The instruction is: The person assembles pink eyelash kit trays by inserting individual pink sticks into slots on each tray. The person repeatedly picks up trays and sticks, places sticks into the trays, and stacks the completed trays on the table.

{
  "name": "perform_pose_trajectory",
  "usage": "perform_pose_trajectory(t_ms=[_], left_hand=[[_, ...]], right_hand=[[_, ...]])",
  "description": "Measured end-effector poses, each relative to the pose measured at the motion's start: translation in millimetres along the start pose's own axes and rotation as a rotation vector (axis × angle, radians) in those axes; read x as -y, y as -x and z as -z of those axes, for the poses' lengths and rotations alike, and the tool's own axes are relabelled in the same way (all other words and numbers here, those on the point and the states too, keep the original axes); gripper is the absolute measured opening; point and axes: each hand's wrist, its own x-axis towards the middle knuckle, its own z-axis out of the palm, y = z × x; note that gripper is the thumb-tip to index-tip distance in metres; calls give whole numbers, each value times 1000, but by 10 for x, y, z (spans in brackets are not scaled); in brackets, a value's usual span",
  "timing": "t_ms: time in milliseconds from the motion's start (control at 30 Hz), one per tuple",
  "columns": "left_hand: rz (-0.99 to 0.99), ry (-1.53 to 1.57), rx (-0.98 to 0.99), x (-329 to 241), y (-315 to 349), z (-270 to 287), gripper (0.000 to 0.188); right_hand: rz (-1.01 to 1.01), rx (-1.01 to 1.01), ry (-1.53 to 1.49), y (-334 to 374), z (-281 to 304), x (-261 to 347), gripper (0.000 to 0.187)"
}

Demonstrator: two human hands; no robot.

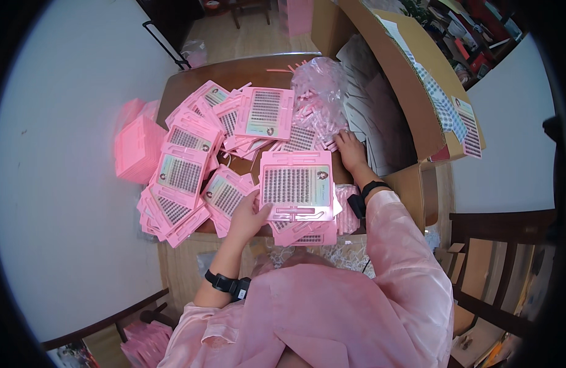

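My left hand (249, 214) grips the lower left edge of a pink eyelash tray (296, 184), raised above the table with rows of black lash clusters facing up. Slim moulded slots run along the tray's near edge. Beyond it, my right hand (351, 151) reaches to the near right side of a clear plastic bag (319, 86) filled with thin pink pieces. Its fingers are bent together at the bag, and I cannot make out what lies between them. More pink eyelash trays (265, 112) are heaped at the far left and under the held one.
A large open cardboard box (411, 80) with white sheets inside stands at the right of the brown table (172, 92). Stacked pink trays (138, 150) sit by the left wall. Wrapped pink pieces (348, 208) lie near my right wrist.
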Motion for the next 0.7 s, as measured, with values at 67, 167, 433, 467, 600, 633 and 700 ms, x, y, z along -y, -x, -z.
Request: perform_pose_trajectory(t_ms=[67, 167, 433, 467, 600, 633, 700], left_hand=[[39, -19, -25, -23, 1, 22, 52], [37, -54, -62, -10, -17, 34, 52], [110, 92, -95, 188, -11, 46, 50], [63, 70, -111, 207, -15, 64, 49], [135, 142, -128, 243, 12, 180, 47], [166, 177, -131, 239, 14, 204, 47], [47, 61, -204, 220, -10, 250, 44]], right_hand=[[65, 30, 45, -31, -14, 25, 37], [43, 115, 67, -155, -26, 73, 42], [155, 321, 75, -320, -14, 65, 30], [150, 315, 43, -285, -16, 57, 28], [57, 327, -49, -162, 30, 27, 25], [20, 255, -96, -129, 64, 37, 25], [-81, 144, -161, -103, 192, 77, 27]])
